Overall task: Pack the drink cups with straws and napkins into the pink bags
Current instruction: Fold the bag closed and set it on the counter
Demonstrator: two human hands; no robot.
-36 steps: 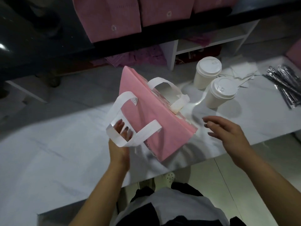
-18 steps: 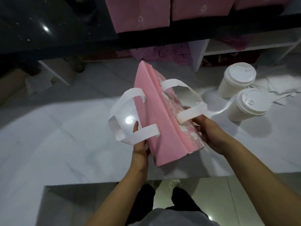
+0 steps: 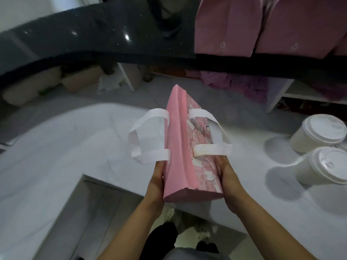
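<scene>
- A folded pink paper bag with white strap handles (image 3: 185,156) is held edge-up between both hands, above the near edge of the white marble-look counter (image 3: 65,151).
- Its long axis runs away from the person: the narrow far end (image 3: 178,91) points toward the dark glossy upper counter (image 3: 93,40), and the broader near end sits just in front of the wrists.
- The bag is still nearly flat; a plain pink panel faces up and left, while a printed, patterned panel (image 3: 201,147) faces right.
- One white handle loop (image 3: 148,136) fans out to the left, the other (image 3: 212,136) to the right.
- The left hand (image 3: 156,182) presses flat against the bag's left side, fingers along the panel just under the left handle, clamping the bag.
- The right hand (image 3: 228,181) mirrors it on the right side, fingers reaching up to the right handle's lower strap, also gripping the bag.
- Two white paper cups with white lids (image 3: 323,149) lie tipped on the counter at the right, touching each other and well apart from the bag.
- More pink bags (image 3: 262,27) stand on the dark upper counter at top right.
</scene>
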